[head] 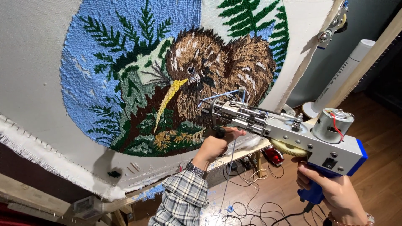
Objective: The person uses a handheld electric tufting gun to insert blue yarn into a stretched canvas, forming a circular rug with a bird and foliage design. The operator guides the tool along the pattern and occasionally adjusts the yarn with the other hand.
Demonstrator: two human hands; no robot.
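head view:
tufting gun (284, 127): silver metal body w/ blue rear plate + blue grip, held level at mid-right of frame, nose pointing left at the cloth; grey motor w/ red wire on top rear, yellow gear under body.
right hand (335, 190): fingers wrapped shut round the gun's blue grip, lower right; bracelet at wrist.
left hand (217, 142): clamped on the black front handle under the gun's nose, plaid sleeve below it, beaded band at wrist.
hands: well apart, one at each end of gun.
needle end (209, 104): just at the cloth, over the brown bird area; can't tell if it's touching. Blue-ish yarn runs along the nose.
cloth (37, 62): pale backing stretched on wood frame, tilted in view; frayed white edge at lower left.
rug design (125, 62): round patch, blue ground, dark green ferns, brown bird w/ yellow beak at centre.
frame (368, 62): pale wood bar running diagonally at right; lower bar under cloth edge.
yarn guide (335, 25): metal piece clipped at upper right corner of frame.
fan (335, 83): white tower type, standing behind frame on right.
floor (377, 138): brown wood boards; loose black + white cords near centre bottom, red object beside them.
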